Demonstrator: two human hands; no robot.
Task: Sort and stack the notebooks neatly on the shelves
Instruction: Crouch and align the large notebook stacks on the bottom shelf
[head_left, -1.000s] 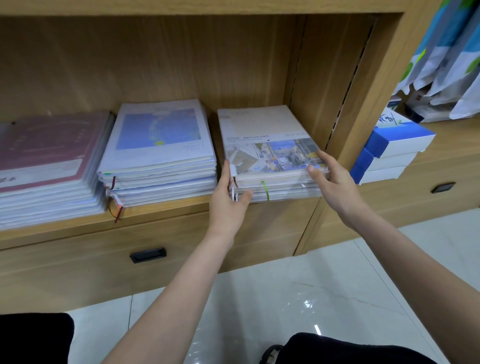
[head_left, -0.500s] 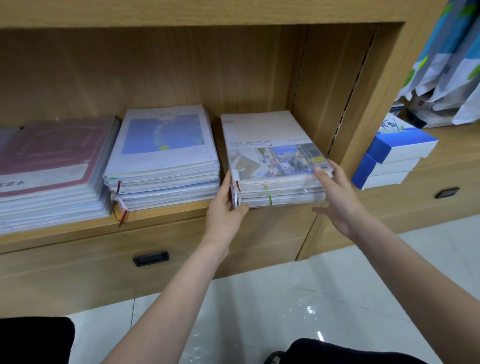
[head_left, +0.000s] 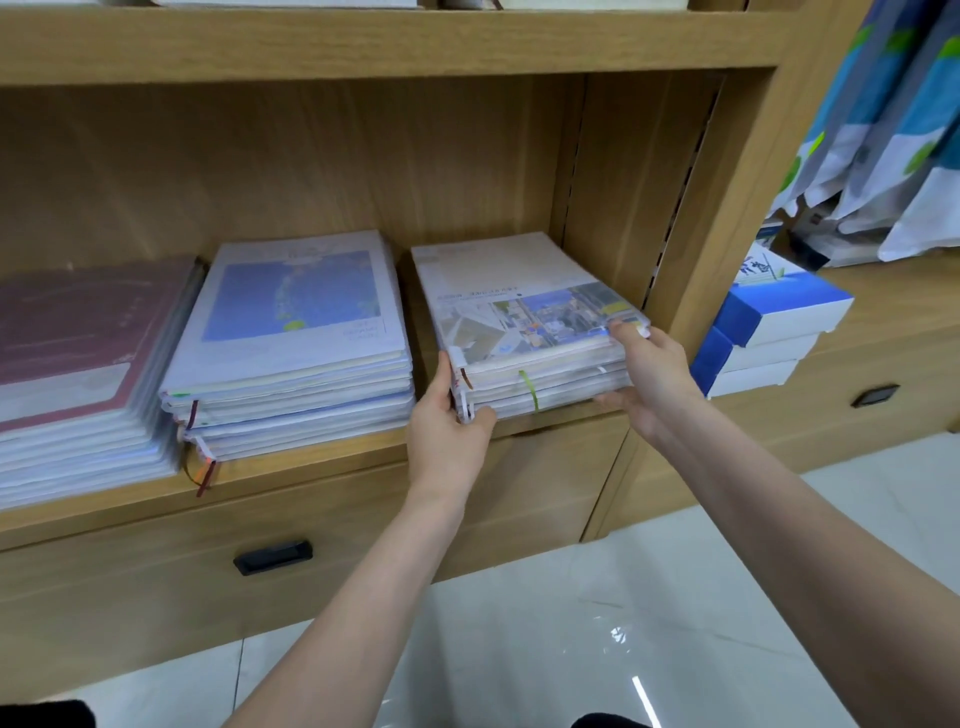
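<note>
Notebook stack (head_left: 524, 332) lies on the shelf (head_left: 322, 467). Left hand (head_left: 447, 431) grips its left front corner; right hand (head_left: 649, 379) grips its right front corner.

We find no legible text. The top notebook of the right-hand stack (head_left: 524, 306) on the shelf (head_left: 322, 467) carries one printed line above its photo, too blurred to read. The blue-and-white box (head_left: 779, 306) bears brush-style characters, also unreadable.
</note>
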